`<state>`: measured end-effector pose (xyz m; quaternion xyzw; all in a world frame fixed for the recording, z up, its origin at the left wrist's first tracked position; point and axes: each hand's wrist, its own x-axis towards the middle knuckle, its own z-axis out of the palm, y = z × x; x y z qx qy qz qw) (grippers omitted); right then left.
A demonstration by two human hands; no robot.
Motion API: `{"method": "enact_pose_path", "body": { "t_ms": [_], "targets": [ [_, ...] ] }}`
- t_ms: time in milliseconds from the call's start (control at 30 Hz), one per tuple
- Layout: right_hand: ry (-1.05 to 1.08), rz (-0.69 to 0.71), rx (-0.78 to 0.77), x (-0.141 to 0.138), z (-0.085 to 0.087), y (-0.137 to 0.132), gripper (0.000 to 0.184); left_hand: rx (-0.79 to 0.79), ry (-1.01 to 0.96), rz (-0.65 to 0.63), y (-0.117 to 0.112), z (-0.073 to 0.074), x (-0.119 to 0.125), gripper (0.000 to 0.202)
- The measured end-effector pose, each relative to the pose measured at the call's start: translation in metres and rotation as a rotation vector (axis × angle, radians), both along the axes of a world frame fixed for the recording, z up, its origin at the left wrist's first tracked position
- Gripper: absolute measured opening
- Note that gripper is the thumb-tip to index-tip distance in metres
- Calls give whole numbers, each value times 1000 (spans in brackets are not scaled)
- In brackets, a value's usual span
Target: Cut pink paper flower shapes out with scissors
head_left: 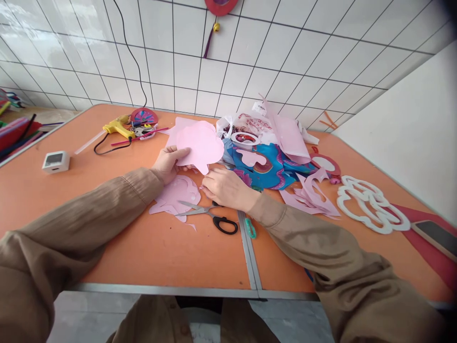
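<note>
My left hand (168, 162) is closed on the edge of a pink paper cut-out (200, 144) with a scalloped outline, holding it tilted above the orange table (143, 252). My right hand (225, 187) rests palm down on the table just below that cut-out, fingers curled together; what its fingertips touch is hidden. Between my hands lies a second pink paper piece (174, 196). A pair of black-handled scissors (210, 215) lies shut in front of my right hand, blades pointing left.
A yellow glue gun (117, 127) and a small white box (56, 161) sit at the left. Blue patterned sheets (267, 166), pink scraps (310, 195), a white foam outline (371, 205) and a dark phone (437, 233) lie right. A metal seam (248, 252) splits the table.
</note>
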<state>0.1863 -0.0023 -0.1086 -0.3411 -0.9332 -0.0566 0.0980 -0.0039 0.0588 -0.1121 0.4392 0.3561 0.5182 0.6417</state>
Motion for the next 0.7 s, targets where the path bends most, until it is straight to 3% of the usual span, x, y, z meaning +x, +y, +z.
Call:
{"method": "enact_pose_path", "body": {
  "t_ms": [167, 333, 433, 600, 700],
  "targets": [
    [341, -96, -57, 5, 13, 5, 18, 1, -10, -5, 0, 1, -1, 29],
    [686, -215, -230, 25, 44, 9, 19, 15, -21, -3, 2, 1, -1, 38],
    [661, -301, -280, 54, 69, 12, 20, 17, -13, -8, 2, 0, -2, 39],
    [260, -408, -16, 124, 103, 11, 39, 27, -8, -25, 3, -1, -2, 38],
    [400, -403, 43, 153, 105, 6, 39, 34, -15, -34, 3, -2, -3, 33]
  ]
}}
